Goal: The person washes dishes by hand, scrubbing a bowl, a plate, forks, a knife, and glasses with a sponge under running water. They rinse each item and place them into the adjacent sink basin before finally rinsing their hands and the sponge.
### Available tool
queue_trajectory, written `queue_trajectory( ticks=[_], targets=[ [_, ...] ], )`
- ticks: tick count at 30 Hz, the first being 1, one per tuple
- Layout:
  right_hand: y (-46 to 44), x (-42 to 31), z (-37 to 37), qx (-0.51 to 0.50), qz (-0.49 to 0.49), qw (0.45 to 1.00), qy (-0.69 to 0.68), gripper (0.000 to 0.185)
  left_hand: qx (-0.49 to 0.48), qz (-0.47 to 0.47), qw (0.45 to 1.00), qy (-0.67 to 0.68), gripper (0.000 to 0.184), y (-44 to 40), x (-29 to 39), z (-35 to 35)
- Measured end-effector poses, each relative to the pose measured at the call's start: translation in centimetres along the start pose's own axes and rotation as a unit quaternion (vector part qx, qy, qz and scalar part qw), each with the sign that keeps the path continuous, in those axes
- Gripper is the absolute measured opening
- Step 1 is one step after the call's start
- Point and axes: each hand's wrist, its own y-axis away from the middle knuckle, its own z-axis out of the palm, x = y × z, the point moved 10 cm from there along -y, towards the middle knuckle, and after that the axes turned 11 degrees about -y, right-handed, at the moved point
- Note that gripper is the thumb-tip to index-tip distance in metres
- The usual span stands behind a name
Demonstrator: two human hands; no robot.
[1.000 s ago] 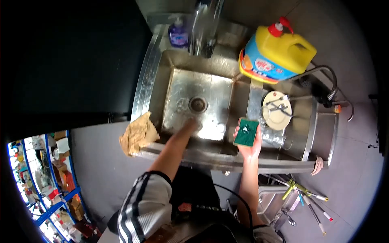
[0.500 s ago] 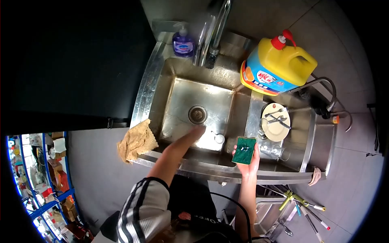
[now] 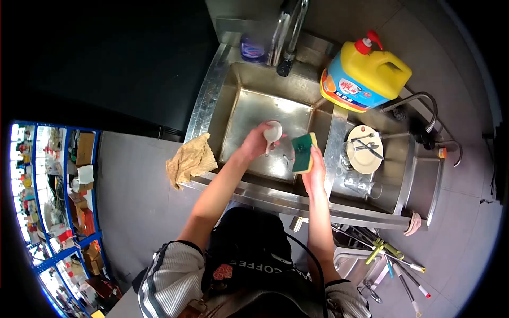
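My left hand (image 3: 257, 141) grips a small white spoon (image 3: 273, 132) with a round bowl, held over the left basin of the steel sink (image 3: 275, 111). To its right, my right hand (image 3: 316, 170) holds a sponge (image 3: 303, 153) with a dark green scouring face and a yellow edge. The green face is turned toward the spoon, with a small gap between them. The drain is hidden behind my left hand and the spoon.
A yellow detergent jug (image 3: 366, 77) stands behind the divider. The right basin holds a plate (image 3: 365, 159) with cutlery, and glasses (image 3: 363, 185). A brown cloth (image 3: 191, 160) hangs over the left front rim. The faucet (image 3: 289, 40) and purple soap bottle (image 3: 253, 49) are at the back.
My left hand has picked up the white spoon from the basin floor and raised it. My right hand has moved left and up with the sponge, now tilted toward the spoon.
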Motion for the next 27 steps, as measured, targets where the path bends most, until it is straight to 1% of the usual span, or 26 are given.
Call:
queue_trajectory(
  ticks=[1,2,3,4,5,6,7,9,10,12,13,16,17,19,20,21,22,23,24,25,27],
  targets=[
    [0.0,-0.9,0.7,0.028,-0.06,0.993,0.102,0.029,0.001,-0.009,1.0,-0.021,0.028,0.2,-0.3,0.0],
    [0.5,-2.2,2.5,0.023,-0.147,0.966,0.213,0.028,0.002,-0.018,0.999,-0.041,0.031,0.3,-0.8,-0.1],
    [1.0,-2.9,5.3,-0.034,-0.245,0.916,0.316,0.028,0.003,-0.029,0.998,-0.061,0.035,0.5,-1.3,0.0],
    [2.1,-3.4,8.5,-0.089,-0.339,0.843,0.409,0.029,0.04,-0.021,0.995,-0.084,0.036,0.8,-1.3,-0.3],
    [3.1,-3.6,10.9,-0.115,-0.394,0.763,0.499,0.023,0.076,-0.015,0.991,-0.107,0.038,1.1,-1.2,-0.4],
    [2.7,-3.3,11.2,-0.126,-0.397,0.756,0.505,0.02,0.112,-0.009,0.985,-0.13,0.039,1.4,-1.0,-0.3],
    [2.2,-2.7,11.3,-0.137,-0.399,0.75,0.51,0.018,0.223,0.005,0.968,-0.119,0.037,2.6,0.6,0.1],
    [2.1,-2.4,12.1,-0.152,-0.409,0.733,0.522,0.01,0.27,0.043,0.946,-0.177,0.035,3.1,2.1,-0.8],
    [2.3,-2.0,12.7,-0.184,-0.413,0.721,0.525,0.011,0.293,0.06,0.932,-0.204,0.034,3.5,2.7,-1.2],
    [3.0,-0.9,13.4,-0.243,-0.417,0.7,0.527,0.012,0.265,0.072,0.937,-0.217,0.034,4.2,3.3,-0.6],
    [2.6,-1.1,13.4,-0.223,-0.417,0.71,0.522,0.012,0.25,0.078,0.939,-0.224,0.034,4.6,3.9,0.0],
    [1.2,-2.1,13.3,-0.159,-0.411,0.736,0.513,0.016,0.277,0.152,0.907,-0.279,0.035,5.8,5.8,2.5],
    [1.0,-2.2,13.2,-0.118,-0.412,0.757,0.494,0.019,0.273,0.216,0.888,-0.299,0.035,5.4,6.8,2.6],
    [1.1,-1.8,13.6,-0.168,-0.383,0.787,0.454,0.02,0.268,0.341,0.837,-0.335,0.036,5.6,9.2,2.8],
    [1.3,-1.3,13.7,-0.191,-0.365,0.803,0.43,0.02,0.266,0.241,0.876,-0.322,0.037,4.5,7.4,1.2],
    [1.4,-1.0,14.0,-0.242,-0.379,0.744,0.494,0.022,0.261,0.137,0.905,-0.307,0.038,4.8,6.3,0.9],
    [1.5,-1.1,13.8,-0.252,-0.392,0.716,0.52,0.023,0.253,0.033,0.923,-0.289,0.039,5.1,4.7,0.6],
    [1.5,-1.1,13.8,-0.262,-0.406,0.685,0.546,0.024,0.246,0.012,0.922,-0.301,0.043,4.8,3.8,0.3],
    [1.5,-0.9,14.0,-0.27,-0.42,0.651,0.572,0.025,0.245,0.025,0.922,-0.299,0.045,4.5,4.1,0.3],
    [1.0,-1.2,13.4,-0.212,-0.428,0.695,0.538,0.023,0.243,0.037,0.923,-0.296,0.047,4.2,4.3,0.3],
    [0.0,-0.1,12.3,-0.203,-0.353,0.782,0.472,0.021,0.244,0.057,0.926,-0.283,0.053,3.9,4.3,0.5]
  ],
)
